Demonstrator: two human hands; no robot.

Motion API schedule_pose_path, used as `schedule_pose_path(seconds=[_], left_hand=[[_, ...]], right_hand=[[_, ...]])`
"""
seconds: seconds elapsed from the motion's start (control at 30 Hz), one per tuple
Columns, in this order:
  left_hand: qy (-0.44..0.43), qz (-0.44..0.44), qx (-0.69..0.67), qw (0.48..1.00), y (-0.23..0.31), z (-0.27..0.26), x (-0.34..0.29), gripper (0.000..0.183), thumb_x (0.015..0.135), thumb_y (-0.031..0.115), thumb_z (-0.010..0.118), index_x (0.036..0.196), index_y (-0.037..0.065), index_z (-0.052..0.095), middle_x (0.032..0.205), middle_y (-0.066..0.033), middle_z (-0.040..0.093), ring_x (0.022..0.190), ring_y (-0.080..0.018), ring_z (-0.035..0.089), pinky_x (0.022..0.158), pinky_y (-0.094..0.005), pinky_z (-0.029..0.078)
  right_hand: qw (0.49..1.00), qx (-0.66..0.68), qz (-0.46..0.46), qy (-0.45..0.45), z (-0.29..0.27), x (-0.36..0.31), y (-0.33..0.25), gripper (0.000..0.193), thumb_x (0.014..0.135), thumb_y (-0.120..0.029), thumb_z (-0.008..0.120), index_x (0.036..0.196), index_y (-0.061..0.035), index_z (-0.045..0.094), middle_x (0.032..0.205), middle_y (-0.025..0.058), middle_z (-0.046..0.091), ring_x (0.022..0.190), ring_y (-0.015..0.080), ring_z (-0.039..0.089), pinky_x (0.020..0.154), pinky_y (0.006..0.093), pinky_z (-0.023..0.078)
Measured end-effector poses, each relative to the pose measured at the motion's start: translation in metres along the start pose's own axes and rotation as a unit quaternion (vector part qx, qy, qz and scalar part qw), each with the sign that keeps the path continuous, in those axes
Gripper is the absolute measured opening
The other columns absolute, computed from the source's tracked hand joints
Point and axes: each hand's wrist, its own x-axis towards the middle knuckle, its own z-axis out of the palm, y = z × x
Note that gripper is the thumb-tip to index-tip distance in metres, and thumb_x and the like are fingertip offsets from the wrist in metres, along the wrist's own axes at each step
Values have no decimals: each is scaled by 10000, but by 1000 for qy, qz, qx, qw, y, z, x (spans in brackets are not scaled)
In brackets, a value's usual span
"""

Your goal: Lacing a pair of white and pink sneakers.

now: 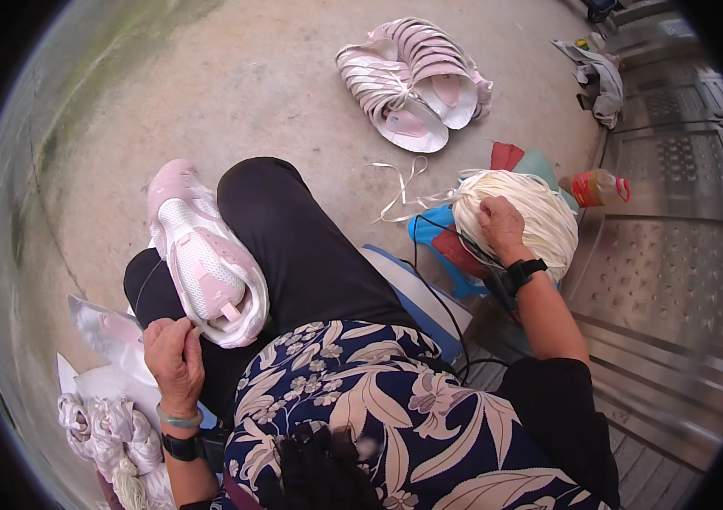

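A pink and white sneaker upper (200, 259) lies across my left thigh, its toe pointing away and its opening toward me. My left hand (176, 361) is closed in a pinch at the heel edge of this upper. To the right, a thick bundle of cream shoelaces (540, 225) rests on a blue stool (455, 276). My right hand (501, 225) is on top of the bundle with its fingers curled into the laces; the fingertips are partly hidden. Some loose lace ends (399, 191) trail off the bundle's left side.
Nested pink and white shoe uppers (412, 81) stand on the concrete floor ahead. At lower left are more white uppers (119, 438). A bottle (595, 187) with a red cap lies by the laces, near a patterned metal door (663, 272). A black cable (442, 297) runs beside my right leg.
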Motion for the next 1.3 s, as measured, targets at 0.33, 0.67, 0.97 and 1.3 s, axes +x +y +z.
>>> schedule_pose_path(seconds=[0.33,0.67,0.97,1.3], left_hand=[[-20,-28,-8,999,-2,-2,1,113,732,-24,627,813,31,570,682,-92,510,662,-268,487,622,-352,372],[-22,-43,1,999,1,-1,2,91,743,-7,627,788,27,556,680,-97,511,659,-267,486,621,-353,374],[-28,-65,4,997,-1,0,1,96,733,7,635,779,26,553,691,-102,514,663,-275,490,615,-362,380],[-28,-54,-5,998,-4,0,-5,84,764,18,624,808,22,553,698,-99,501,670,-264,487,612,-349,386]], right_hand=[[995,70,72,-18,2,2,0,86,762,-172,591,818,-107,602,826,150,609,819,347,595,704,445,457],[993,111,-8,25,10,0,11,81,753,-149,546,812,-108,584,814,128,617,805,344,597,685,445,450],[997,54,6,48,16,-5,-1,70,729,-174,597,769,-127,631,778,102,580,796,298,589,682,437,429],[996,42,-5,78,20,-10,-6,69,739,-174,625,799,-142,639,775,89,577,746,300,594,636,423,441]])
